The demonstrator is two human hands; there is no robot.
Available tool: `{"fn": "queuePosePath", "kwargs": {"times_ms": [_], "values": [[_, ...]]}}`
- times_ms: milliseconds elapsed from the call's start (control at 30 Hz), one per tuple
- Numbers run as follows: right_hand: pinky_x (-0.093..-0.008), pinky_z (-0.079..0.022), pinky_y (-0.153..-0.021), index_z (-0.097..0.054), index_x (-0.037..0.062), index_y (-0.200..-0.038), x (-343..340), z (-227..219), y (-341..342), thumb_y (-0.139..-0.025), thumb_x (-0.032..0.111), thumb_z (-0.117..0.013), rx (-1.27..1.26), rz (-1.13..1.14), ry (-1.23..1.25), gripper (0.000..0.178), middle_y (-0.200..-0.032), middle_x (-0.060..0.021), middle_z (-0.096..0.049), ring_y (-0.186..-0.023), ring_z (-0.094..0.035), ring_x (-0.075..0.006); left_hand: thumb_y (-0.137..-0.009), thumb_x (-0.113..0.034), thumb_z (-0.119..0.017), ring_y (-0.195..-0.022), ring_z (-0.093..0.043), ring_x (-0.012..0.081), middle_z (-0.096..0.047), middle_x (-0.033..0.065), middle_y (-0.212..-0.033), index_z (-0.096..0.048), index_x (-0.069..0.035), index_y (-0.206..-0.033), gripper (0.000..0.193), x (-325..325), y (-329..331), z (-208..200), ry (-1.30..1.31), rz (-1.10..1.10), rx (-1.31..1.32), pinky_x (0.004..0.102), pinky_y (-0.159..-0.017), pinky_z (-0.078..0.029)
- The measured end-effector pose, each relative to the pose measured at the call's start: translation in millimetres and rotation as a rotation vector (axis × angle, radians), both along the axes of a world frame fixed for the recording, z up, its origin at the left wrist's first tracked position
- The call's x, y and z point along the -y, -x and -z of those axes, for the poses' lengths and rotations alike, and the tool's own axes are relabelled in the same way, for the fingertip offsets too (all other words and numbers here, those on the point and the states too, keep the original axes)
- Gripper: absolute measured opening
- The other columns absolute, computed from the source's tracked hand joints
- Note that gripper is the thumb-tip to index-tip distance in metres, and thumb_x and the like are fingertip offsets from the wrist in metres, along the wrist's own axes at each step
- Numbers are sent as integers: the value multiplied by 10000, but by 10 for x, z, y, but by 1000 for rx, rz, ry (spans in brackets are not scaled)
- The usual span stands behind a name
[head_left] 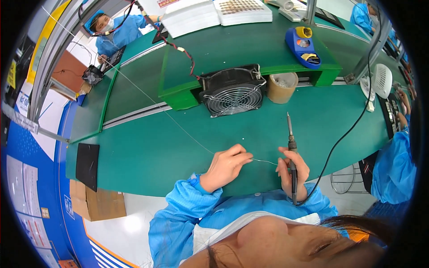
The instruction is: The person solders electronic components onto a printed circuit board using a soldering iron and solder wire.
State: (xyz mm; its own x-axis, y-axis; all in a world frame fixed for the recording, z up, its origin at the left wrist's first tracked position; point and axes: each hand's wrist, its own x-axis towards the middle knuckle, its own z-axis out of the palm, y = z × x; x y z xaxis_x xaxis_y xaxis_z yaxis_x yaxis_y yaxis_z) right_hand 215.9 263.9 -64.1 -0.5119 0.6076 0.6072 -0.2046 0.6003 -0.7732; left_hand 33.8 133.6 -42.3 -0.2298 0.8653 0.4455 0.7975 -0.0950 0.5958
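Note:
My left hand (228, 167) pinches a thin silvery wire, likely solder (187, 135), above the near part of the green table. From that hand the wire runs up and away to the far left, and a short end reaches toward my right hand. In my right hand (295, 172) a soldering iron (292, 146) stands nearly upright, its metal tip pointing away from me. The thumb and a fingertip of this hand come close to the wire's end; whether they touch it I cannot tell. A black cord curves from the iron's lower end toward the upper right.
A black fan with a wire guard (234, 98) and a tan roll of tape (282, 88) stand before a green raised shelf (181, 99). On it sits a blue soldering-iron stand (303, 47). White trays (243, 12) are behind. A black pad (87, 166) lies left. Co-workers sit far left and right.

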Motion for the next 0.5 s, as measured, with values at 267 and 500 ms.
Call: {"fn": "queuePosePath", "kwargs": {"times_ms": [267,500], "values": [[-262,-503,-515,-574,-33,-1120,21,-73,2,-831,-125,-602,60,-111,-62,304,-1032,-229,-662,-598,-619,-150,-827,-77,-693,-689,-621,247,-593,81,-855,-698,-68,-1001,174,14,-98,-16,131,99,114,341,-595,-503],[-256,-520,-493,-564,-29,-1156,-40,-15,-30,-860,-82,-603,46,-110,17,303,-1071,-241,-649,-617,-654,-170,-804,-56,-720,-640,-600,233,-588,104,-795,-710,-35,-915,114,507,202,-95,50,-326,19,334,-554,-487]]}}
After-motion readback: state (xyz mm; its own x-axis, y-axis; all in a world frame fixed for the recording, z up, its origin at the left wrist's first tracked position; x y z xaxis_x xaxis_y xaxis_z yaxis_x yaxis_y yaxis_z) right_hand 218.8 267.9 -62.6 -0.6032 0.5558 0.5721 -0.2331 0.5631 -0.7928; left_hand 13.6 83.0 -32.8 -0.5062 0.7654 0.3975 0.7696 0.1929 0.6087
